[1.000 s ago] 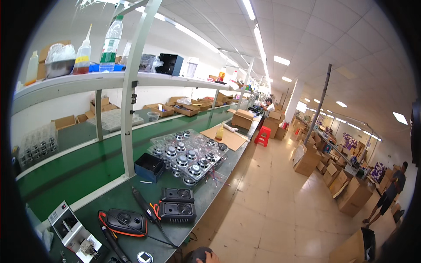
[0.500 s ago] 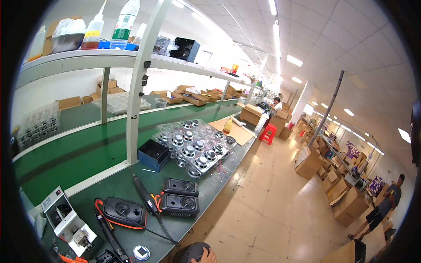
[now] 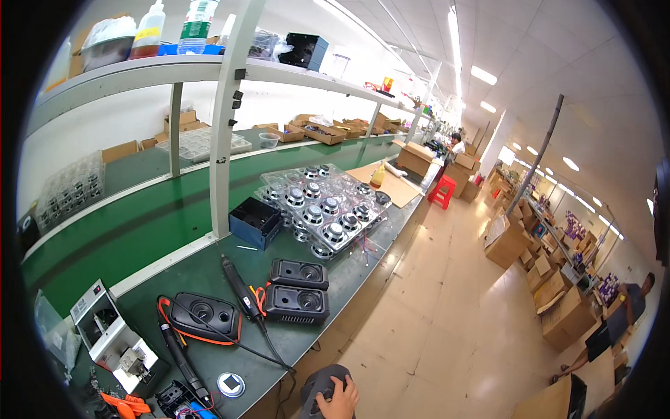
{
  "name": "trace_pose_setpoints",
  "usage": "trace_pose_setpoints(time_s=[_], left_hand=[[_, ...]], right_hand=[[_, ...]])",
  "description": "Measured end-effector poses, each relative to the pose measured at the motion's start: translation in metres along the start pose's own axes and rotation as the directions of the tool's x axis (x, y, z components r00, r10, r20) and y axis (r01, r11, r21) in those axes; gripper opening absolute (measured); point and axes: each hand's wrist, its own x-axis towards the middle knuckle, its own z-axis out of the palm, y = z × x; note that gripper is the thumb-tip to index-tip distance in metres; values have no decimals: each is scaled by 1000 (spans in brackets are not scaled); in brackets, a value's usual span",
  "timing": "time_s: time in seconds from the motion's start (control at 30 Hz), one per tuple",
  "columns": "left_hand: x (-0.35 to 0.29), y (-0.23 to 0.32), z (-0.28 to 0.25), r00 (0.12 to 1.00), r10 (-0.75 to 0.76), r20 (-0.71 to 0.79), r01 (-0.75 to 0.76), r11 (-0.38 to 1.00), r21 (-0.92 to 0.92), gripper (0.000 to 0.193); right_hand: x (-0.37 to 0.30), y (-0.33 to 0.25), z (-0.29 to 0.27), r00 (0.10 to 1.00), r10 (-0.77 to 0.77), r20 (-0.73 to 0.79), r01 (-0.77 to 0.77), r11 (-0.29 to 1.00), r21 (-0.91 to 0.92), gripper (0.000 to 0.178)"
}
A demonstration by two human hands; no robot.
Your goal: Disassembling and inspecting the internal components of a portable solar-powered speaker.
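Only one hand shows, at the bottom edge; I take it to be my right hand (image 3: 339, 400). It lies on a grey-clad knee (image 3: 315, 385) with its fingers slightly apart and holds nothing. My left hand is out of the picture. Nearest on the green bench (image 3: 335, 279) are two black speaker boxes (image 3: 297, 303) (image 3: 300, 273), a black electric screwdriver (image 3: 239, 288) with its cable, and a black speaker with an orange band (image 3: 204, 315). Further along lie clear trays of round speaker drivers (image 3: 324, 209).
A green conveyor belt (image 3: 118, 234) runs behind the bench under a white shelf (image 3: 160, 70) holding bottles. A white control box (image 3: 112, 336) and a black box (image 3: 255, 222) stand on the bench. The aisle holds a red stool (image 3: 441, 192), cardboard boxes (image 3: 558, 307) and people far off.
The view has swung down and to the right, bringing the bench items closer. The hand on the knee has come further into the picture at the bottom edge.
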Motion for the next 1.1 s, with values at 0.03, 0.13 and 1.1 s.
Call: trace_pose_setpoints(time_s=[0.03,0.13,1.1], left_hand=[[-2,1,-1,999,-15,-32,15,1000,5,14],[-2,15,10,999,14,40,-15,999,32,19],[-120,162,546,357,-98,929,-564,770,298,30]], right_hand=[[-2,-3,1,999,-27,33,26,1000,14,73],[2,16,35,977,70,203,-50,993,-104,63],[-76,310,-332,69,927,368,-670,-230,706,25]])
